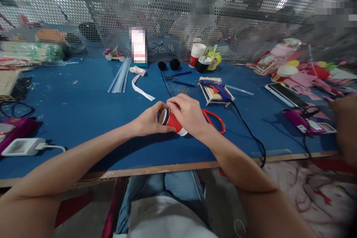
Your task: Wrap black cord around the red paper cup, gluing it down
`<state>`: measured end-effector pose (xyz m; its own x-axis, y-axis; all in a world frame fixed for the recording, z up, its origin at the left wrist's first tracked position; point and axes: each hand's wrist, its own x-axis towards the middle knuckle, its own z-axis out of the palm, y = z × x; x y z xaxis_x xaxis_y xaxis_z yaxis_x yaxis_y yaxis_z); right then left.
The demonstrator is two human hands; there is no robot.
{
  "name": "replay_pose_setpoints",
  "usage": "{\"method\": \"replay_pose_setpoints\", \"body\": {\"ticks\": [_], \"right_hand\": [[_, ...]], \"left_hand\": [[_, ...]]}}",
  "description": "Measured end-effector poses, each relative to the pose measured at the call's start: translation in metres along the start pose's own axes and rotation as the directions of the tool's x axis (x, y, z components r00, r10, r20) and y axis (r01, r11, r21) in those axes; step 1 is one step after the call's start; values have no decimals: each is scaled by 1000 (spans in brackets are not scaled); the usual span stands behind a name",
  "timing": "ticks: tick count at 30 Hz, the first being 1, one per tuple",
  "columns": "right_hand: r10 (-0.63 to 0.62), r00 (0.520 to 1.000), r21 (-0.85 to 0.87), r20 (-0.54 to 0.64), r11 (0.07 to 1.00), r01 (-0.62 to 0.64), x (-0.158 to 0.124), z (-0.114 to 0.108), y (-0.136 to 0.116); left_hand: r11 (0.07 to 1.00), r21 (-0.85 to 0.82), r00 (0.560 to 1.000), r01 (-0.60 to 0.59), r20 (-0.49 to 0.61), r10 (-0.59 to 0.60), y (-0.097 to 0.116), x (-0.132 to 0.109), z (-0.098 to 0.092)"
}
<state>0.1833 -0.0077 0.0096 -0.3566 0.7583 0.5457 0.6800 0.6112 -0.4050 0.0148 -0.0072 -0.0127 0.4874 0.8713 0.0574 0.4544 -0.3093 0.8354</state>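
Observation:
A red paper cup [174, 122] lies tilted on its side between my two hands, just above the table. Its dark brown end, bordered by a black band and a white ring, faces left; the white rim is at the lower right. My left hand [152, 119] grips the brown end between thumb and fingers. Over the top of the cup bends my right hand [188, 113], its fingertips closed together against the side near the black band. Anything small between those fingertips is hidden. Red-handled scissors [219, 121] lie partly behind my right wrist.
A blue glue gun [216, 89] rests on a stick stand, its black cable trailing to the table edge. Behind are pliers [178, 79], black balls [174, 64], stacked cups [197, 52], glue sticks [119, 76] and white ribbon [141, 88]. A co-worker's arm [346, 126] reaches in from the right.

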Motion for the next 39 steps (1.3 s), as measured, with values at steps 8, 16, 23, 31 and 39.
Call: {"method": "replay_pose_setpoints", "body": {"ticks": [8, 16, 23, 31, 39], "right_hand": [[-39, 998, -6, -47, 999, 39, -1, 12, 3], [-24, 1000, -21, -13, 999, 24, -2, 10, 2], [-23, 999, -6, -44, 1000, 23, -1, 9, 1], [57, 998, 292, -19, 955, -49, 5, 0, 2], [78, 983, 464, 165, 874, -147, 47, -8, -2]], "left_hand": [[987, -139, 996, -80, 30, 85, -4, 0, -3], [936, -332, 992, 118, 75, -98, 5, -1, -16], [919, -372, 992, 128, 45, -120, 7, -1, -14], [898, -428, 994, 105, 30, -102, 5, 0, -13], [846, -525, 956, 96, 286, 69, 11, -7, -7]]}}
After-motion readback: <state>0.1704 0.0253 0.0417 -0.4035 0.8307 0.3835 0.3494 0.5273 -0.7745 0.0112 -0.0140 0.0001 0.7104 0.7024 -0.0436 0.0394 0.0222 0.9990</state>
